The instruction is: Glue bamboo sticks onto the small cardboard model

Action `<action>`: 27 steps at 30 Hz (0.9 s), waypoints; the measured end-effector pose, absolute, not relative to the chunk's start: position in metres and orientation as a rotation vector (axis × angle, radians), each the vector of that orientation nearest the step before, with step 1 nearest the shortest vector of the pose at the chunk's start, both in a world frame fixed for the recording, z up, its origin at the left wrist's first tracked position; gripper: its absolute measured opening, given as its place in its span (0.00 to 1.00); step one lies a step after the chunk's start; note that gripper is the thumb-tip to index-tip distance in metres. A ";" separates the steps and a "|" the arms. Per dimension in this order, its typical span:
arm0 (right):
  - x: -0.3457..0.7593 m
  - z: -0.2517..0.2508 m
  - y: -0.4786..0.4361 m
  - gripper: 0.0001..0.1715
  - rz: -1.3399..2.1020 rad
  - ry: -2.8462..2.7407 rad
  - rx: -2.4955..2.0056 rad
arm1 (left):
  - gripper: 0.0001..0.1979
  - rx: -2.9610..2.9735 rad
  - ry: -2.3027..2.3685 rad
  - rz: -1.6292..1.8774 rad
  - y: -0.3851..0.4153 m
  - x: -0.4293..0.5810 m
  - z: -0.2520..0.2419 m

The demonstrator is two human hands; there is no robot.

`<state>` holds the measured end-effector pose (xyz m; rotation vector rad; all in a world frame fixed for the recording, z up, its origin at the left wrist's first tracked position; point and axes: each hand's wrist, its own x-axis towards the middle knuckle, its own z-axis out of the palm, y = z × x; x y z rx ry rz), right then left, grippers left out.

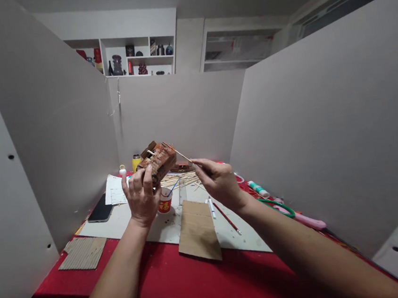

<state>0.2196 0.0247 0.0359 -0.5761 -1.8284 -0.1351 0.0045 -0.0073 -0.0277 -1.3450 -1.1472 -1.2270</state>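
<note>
- The left hand (142,200) has its fingers clamped round the box (165,162), raised near the cup (165,204); steadiness helps.
- The right hand (220,180) pinches the stick (182,155), tip at the box; light pressure suits.

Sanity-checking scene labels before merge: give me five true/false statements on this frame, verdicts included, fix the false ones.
1. The left hand holds a brown boxy object. True.
2. The right hand grips the red pencil. False: it holds a thin wooden stick; the pencil lies on the white board.
3. The black phone lies left of the cup. True.
4. The blue stick lies on the brown cardboard sheet. False: it leans out of the cup.
5. A corrugated piece lies left of that sheet. True.
</note>
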 end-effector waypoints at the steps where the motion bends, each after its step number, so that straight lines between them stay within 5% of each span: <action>1: 0.219 0.038 0.025 0.14 -0.141 -1.835 -0.592 | 0.35 -1.340 -1.140 -1.223 -0.007 0.005 -0.028; 27: 0.220 0.024 0.011 0.15 -0.308 -1.965 -0.594 | 0.34 -1.367 -1.156 -1.251 -0.007 0.008 -0.030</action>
